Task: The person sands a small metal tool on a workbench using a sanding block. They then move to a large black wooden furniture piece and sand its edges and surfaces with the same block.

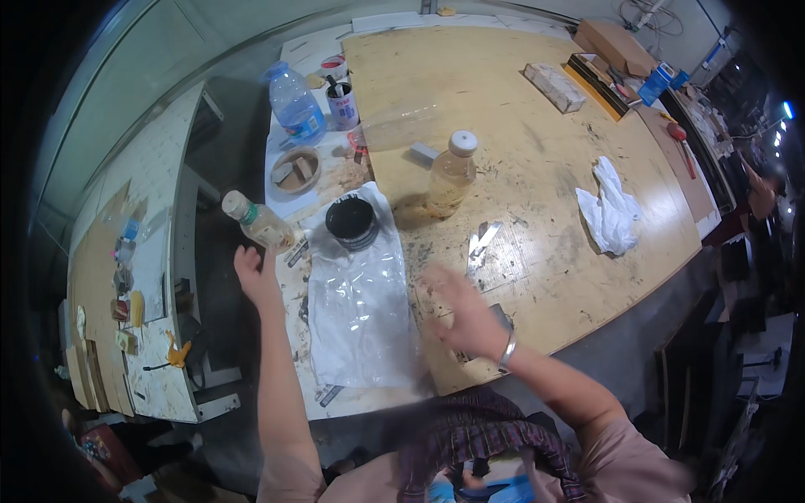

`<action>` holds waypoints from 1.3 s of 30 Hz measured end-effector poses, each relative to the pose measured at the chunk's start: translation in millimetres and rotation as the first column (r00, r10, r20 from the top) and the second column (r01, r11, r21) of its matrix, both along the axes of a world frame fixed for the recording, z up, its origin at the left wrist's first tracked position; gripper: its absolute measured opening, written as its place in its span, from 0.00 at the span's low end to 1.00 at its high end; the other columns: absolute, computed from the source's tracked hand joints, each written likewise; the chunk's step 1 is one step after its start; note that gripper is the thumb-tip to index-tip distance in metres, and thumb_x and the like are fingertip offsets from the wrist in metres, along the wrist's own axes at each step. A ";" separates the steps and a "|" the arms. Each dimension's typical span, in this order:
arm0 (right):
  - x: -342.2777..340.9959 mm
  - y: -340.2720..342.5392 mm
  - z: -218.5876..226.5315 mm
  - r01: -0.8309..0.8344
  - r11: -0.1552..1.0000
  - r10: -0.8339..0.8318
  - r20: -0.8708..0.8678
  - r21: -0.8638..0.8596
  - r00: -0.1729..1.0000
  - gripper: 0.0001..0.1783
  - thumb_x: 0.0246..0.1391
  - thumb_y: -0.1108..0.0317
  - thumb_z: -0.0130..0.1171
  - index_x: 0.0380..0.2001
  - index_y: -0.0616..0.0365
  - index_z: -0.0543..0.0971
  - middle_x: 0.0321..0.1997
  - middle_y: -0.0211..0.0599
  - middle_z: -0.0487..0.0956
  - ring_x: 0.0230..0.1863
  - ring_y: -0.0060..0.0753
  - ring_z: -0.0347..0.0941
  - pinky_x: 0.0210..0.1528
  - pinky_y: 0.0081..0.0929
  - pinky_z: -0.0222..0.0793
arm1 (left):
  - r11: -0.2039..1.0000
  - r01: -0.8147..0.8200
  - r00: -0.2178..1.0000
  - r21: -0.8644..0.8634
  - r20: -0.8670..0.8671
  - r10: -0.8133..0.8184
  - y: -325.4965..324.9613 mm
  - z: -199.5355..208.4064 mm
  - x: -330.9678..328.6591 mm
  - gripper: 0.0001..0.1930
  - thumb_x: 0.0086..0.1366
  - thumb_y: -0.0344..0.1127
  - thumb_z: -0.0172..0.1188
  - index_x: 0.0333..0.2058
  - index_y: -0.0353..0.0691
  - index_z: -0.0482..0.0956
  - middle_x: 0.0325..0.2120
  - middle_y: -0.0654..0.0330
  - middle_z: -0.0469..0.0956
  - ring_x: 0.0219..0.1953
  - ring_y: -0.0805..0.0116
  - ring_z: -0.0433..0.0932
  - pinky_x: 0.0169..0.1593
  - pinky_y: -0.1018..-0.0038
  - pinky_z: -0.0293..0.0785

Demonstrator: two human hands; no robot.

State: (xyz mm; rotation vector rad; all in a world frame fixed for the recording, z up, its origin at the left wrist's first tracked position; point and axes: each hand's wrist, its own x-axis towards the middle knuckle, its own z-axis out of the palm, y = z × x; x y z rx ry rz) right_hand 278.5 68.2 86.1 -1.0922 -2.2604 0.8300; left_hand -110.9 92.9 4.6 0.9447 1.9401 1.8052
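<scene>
Hovering open, my left hand (256, 274) was beside the clear green-banded bottle (261, 225), centre-left; right hand (466, 313) spread, lower centre. Round black tub (350, 220) sat mid-frame on glossy white sheet (356, 323), probably against drips.

Just beyond the left hand (254, 272) a bottle (262, 225) stands on the bench (537, 151); farther beyond that hand sits a bowl (312, 183) with blocks (293, 176) in it. Behind the bowl stands a jug (299, 109), with a can (344, 115) to its right. Between the left hand and the right hand (461, 312) lies a sheet (360, 327), bearing a jar (359, 241) on its far end. Beyond the right hand are strips (484, 241), then a second bottle (451, 178). To the right hand's right, farther out, lies a cloth (610, 214); well beyond it, a tray (597, 94).
</scene>
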 end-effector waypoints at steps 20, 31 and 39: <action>0.4 166.6 -22.9 0.478 0.858 -0.514 -0.326 -0.190 0.793 0.57 0.34 0.61 0.79 0.67 0.64 0.60 0.62 0.51 0.73 0.60 0.44 0.73 0.61 0.36 0.70 | 0.648 0.268 0.347 -0.713 -0.557 -0.755 -68.7 0.6 151.1 0.43 0.59 0.54 0.67 0.67 0.37 0.63 0.70 0.43 0.55 0.73 0.41 0.50 0.71 0.42 0.46; -4.8 181.7 -5.3 0.442 0.874 -0.485 -0.314 -0.203 0.816 0.46 0.34 0.69 0.79 0.59 0.65 0.68 0.55 0.45 0.78 0.56 0.37 0.76 0.62 0.32 0.71 | 0.754 0.311 0.447 -0.579 -0.611 -0.654 -86.7 20.9 150.3 0.35 0.58 0.48 0.69 0.59 0.34 0.72 0.64 0.44 0.65 0.69 0.44 0.58 0.71 0.44 0.48; 14.4 198.2 -22.7 0.449 0.882 -0.471 -0.313 -0.145 0.824 0.49 0.31 0.62 0.80 0.58 0.67 0.71 0.53 0.49 0.80 0.55 0.42 0.78 0.61 0.34 0.73 | 0.745 0.269 0.450 -0.611 -0.604 -0.658 -113.4 15.9 148.4 0.35 0.59 0.47 0.68 0.61 0.35 0.70 0.65 0.44 0.63 0.69 0.41 0.57 0.70 0.41 0.48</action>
